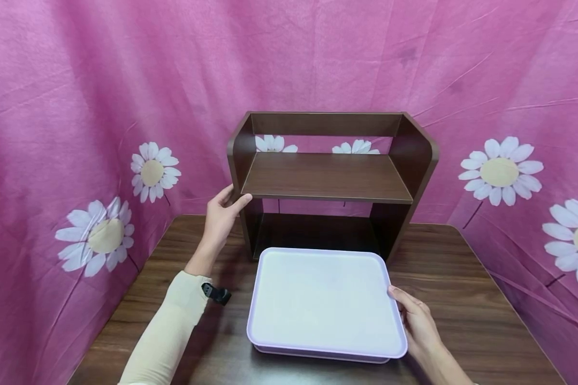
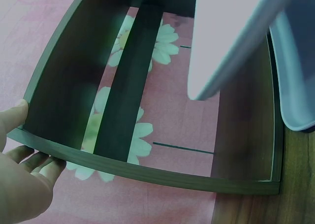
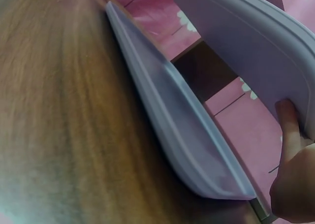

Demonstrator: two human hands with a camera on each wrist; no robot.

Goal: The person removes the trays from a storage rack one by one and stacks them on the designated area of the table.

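Observation:
My left hand [image 1: 220,219] grips the left side panel of a dark brown two-tier shelf [image 1: 327,176]. In the left wrist view, its thumb and fingers lie on either side of the panel's edge. The right hand [image 1: 419,325] holds a pale lilac rectangular tray [image 1: 325,299] by its right rim. That tray is raised in front of the shelf, above a second lilac tray [image 3: 197,145], which lies on the table. From the head view, the upper tray hides nearly all of the lower one.
Beneath everything is a brown wood-grain table [image 1: 462,310]. A pink curtain [image 1: 318,53] printed with white daisies hangs behind and at both sides. On the left sleeve sits a black strap [image 1: 217,293]. Both tiers of the shelf show bare boards where visible.

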